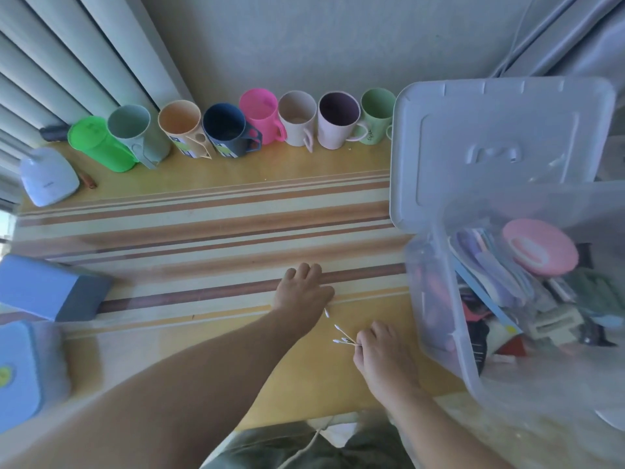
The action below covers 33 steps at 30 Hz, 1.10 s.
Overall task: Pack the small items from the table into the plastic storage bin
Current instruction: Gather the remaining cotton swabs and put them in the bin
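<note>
My right hand pinches a small bunch of white cotton swabs just above the table, left of the bin. My left hand rests on the striped tabletop with fingers curled down, and one cotton swab pokes out beneath its thumb side. The clear plastic storage bin stands at the right, holding a pink round case, packets and other small items. Its lid leans behind it.
A row of coloured mugs lines the back wall. At the far left sit a white device, a blue box and a light blue container. A white cable hangs at the table's front edge.
</note>
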### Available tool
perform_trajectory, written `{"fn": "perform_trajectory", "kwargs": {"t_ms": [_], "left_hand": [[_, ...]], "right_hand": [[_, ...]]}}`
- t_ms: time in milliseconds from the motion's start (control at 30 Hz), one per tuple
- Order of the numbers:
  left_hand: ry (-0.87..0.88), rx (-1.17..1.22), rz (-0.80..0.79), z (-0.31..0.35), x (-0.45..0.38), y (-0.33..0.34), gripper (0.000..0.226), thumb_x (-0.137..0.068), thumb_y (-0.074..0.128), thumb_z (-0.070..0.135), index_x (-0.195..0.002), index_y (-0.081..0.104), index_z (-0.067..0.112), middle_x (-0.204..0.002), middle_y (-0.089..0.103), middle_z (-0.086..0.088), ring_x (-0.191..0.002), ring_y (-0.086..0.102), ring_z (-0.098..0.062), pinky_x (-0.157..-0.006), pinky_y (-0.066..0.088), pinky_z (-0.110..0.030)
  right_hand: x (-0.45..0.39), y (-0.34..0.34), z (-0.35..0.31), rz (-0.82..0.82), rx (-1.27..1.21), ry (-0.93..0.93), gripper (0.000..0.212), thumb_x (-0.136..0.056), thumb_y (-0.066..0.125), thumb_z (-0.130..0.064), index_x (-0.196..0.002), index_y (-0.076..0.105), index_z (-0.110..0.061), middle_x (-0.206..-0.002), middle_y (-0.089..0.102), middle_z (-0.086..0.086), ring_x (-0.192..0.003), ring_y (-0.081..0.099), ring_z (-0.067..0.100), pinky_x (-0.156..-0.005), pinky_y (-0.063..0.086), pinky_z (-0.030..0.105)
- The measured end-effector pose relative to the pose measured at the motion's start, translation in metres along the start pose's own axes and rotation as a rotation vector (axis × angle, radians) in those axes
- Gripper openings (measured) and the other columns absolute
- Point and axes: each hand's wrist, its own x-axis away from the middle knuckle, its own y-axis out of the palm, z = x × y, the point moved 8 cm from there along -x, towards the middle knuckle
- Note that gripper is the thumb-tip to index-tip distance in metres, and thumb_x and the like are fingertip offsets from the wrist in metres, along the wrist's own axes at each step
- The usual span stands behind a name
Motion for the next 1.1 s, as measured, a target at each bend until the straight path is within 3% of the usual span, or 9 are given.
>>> {"fn": "perform_trajectory", "kwargs": {"t_ms": [133, 267, 367, 533, 667, 767, 1000, 1100], "left_hand": [[-0.063, -0.013, 0.004, -0.031, 0.019, 0.002, 0.025, -0.094, 0.057, 0.019, -0.114, 0.064, 0.031, -0.125, 0.049, -0.003, -0.114, 0.045, -0.029, -0.096, 0.039, -0.040], [-0.332, 0.257, -0.068, -0.120, 0.067, 0.010, 0.008, -0.102, 0.053, 0.032, -0.107, 0.059, 0.035, -0.112, 0.065, 0.006, -0.108, 0.058, -0.023, -0.088, 0.045, -0.038], [-0.420, 0.353, -0.179, -0.159, 0.118, 0.027, 0.026, -0.098, 0.063, 0.033, -0.125, 0.063, 0.034, -0.108, 0.070, 0.011, -0.102, 0.065, -0.018, -0.083, 0.053, -0.035], [-0.357, 0.452, -0.186, -0.127, 0.147, 0.044, 0.031, -0.096, 0.064, 0.039, -0.127, 0.065, 0.036, -0.113, 0.070, 0.009, -0.110, 0.062, -0.019, -0.089, 0.046, -0.030], [-0.454, 0.514, -0.146, -0.103, 0.152, 0.065, 0.021, -0.093, 0.063, 0.046, -0.104, 0.069, 0.030, -0.096, 0.065, 0.005, -0.094, 0.065, -0.023, -0.077, 0.050, -0.033], [-0.488, 0.443, -0.137, -0.098, 0.154, 0.073, 0.027, -0.096, 0.056, 0.049, -0.099, 0.069, 0.026, -0.089, 0.054, 0.006, -0.091, 0.064, -0.024, -0.069, 0.042, -0.031], [-0.483, 0.367, -0.155, -0.088, 0.149, 0.059, 0.031, -0.100, 0.044, 0.056, -0.102, 0.066, 0.033, -0.104, 0.060, 0.008, -0.102, 0.062, -0.020, -0.080, 0.043, -0.035], [-0.397, 0.519, 0.023, -0.065, 0.123, 0.006, 0.020, -0.095, 0.058, 0.051, -0.098, 0.070, 0.036, -0.103, 0.062, 0.009, -0.103, 0.062, -0.020, -0.082, 0.048, -0.035]], "right_hand": [[0.010, 0.003, 0.002, -0.028, -0.064, 0.012, 0.029, -0.068, 0.088, -0.015, -0.069, 0.058, -0.018, -0.074, 0.049, -0.003, -0.067, 0.053, 0.024, -0.051, 0.039, 0.032], [0.010, 0.005, -0.005, -0.054, -0.121, 0.011, 0.026, -0.075, 0.084, -0.017, -0.072, 0.058, -0.021, -0.079, 0.046, -0.008, -0.072, 0.053, 0.021, -0.055, 0.036, 0.029], [0.006, 0.009, -0.013, -0.102, -0.143, 0.033, 0.019, -0.084, 0.077, -0.021, -0.077, 0.059, -0.021, -0.084, 0.045, -0.009, -0.081, 0.053, 0.020, -0.058, 0.034, 0.030], [-0.002, 0.013, -0.034, -0.196, -0.144, 0.007, 0.012, -0.097, 0.061, -0.031, -0.088, 0.059, -0.023, -0.094, 0.044, -0.010, -0.090, 0.043, 0.015, -0.067, 0.046, 0.033], [-0.004, 0.008, -0.048, -0.235, -0.153, -0.014, 0.013, -0.099, 0.056, -0.034, -0.092, 0.058, -0.024, -0.098, 0.041, -0.011, -0.096, 0.044, 0.016, -0.071, 0.044, 0.032], [-0.003, -0.006, -0.062, -0.238, -0.175, -0.056, 0.013, -0.102, 0.054, -0.035, -0.092, 0.055, -0.026, -0.100, 0.042, -0.011, -0.098, 0.046, 0.016, -0.068, 0.041, 0.029], [0.000, -0.109, -0.093, -0.080, -0.428, -0.229, 0.012, -0.102, 0.055, -0.031, -0.095, 0.060, -0.022, -0.102, 0.047, -0.011, -0.095, 0.051, 0.011, -0.076, 0.050, 0.027], [0.002, -0.178, -0.068, 0.048, -0.496, -0.275, 0.014, -0.101, 0.054, -0.031, -0.096, 0.062, -0.020, -0.101, 0.050, -0.010, -0.097, 0.052, 0.008, -0.081, 0.046, 0.020]]}}
